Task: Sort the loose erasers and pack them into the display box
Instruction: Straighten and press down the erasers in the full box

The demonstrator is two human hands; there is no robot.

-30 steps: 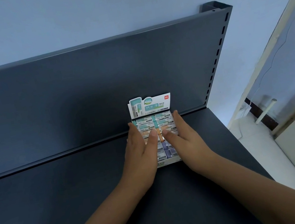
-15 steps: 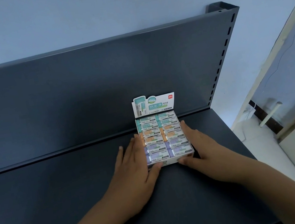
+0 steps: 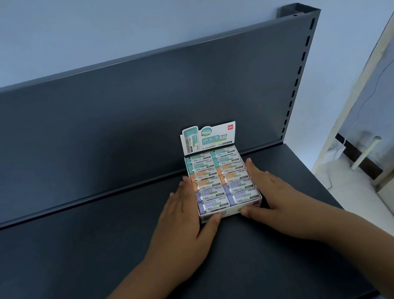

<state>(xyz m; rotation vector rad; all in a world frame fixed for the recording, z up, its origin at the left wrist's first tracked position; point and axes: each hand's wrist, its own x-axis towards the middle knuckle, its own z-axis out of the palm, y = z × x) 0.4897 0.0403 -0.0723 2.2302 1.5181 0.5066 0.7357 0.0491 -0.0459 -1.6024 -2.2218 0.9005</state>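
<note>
Packing apparently all but finished: two columns of erasers (image 3: 222, 183) filling the display box (image 3: 230, 212), teal at the back, orange in the middle, purple nearest. No loose ones in sight.

Sits on the dark shelf (image 3: 81, 273), toward its right end, with the printed header card (image 3: 209, 138) standing up at the far end, in front of the upright back panel (image 3: 108, 125). Cannot tell whether already touching that panel.

Lies straight ahead of both hands, long axis pointing away from the person toward the panel. Flanked evenly: left hand (image 3: 184, 219) laid flat along the left wall, right hand (image 3: 269, 197) flat along the right wall. Fingers straight and pointing away, thumbs turned inward across the near front wall, tips a little apart. Holding nothing else; pressing the box between the palms rather than curling round it.

Equally near on both sides, neither hand leading. Looks like a final squaring or sliding step. Calls, most likely, for a straight push along the long axis toward the panel, with equal pressure left and right to avoid skewing the box or tipping the card.
</note>
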